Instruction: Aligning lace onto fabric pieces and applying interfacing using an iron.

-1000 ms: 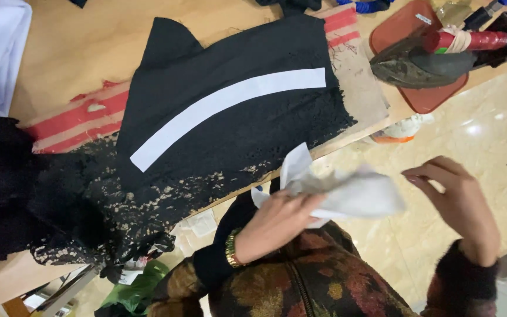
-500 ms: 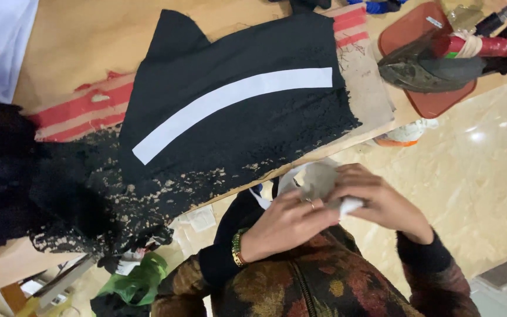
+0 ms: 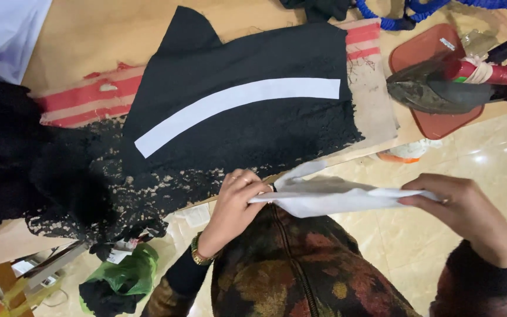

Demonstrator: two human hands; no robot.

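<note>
1. Two hands of yours hold one thing: a limp white piece of thin fabric (image 3: 335,196), stretched level between them just above your dark floral jacket (image 3: 300,270).
2. Your left hand (image 3: 233,205) has its grip pinched shut on the left end of the white piece, fingers curled over the edge; a gold bracelet (image 3: 198,256) sits at that wrist.
3. Your right hand (image 3: 467,214) has its grip closed on the right end, thumb and fingers clamped on the cloth, with a dark sleeve cuff behind it.
4. The white piece hangs over the glossy beige tiled floor (image 3: 500,158), just in front of the edge of the desk (image 3: 77,35), not touching it.
5. Down at the left, below the desk edge, a green plastic bag (image 3: 127,276) lies on the floor.
6. On the desk just past your left hand lies a black lace fabric panel (image 3: 253,135), its frayed lace edge hanging over the desk rim.
7. A curved white strip (image 3: 230,100) lies flat on that black panel.
8. A red-striped cloth pad (image 3: 83,100) lies under the panel.
9. Far right, a dark iron with a red handle (image 3: 441,88) rests on a red-brown tray (image 3: 423,53).
10. A blue coiled cord (image 3: 406,14) lies at the far edge.
</note>
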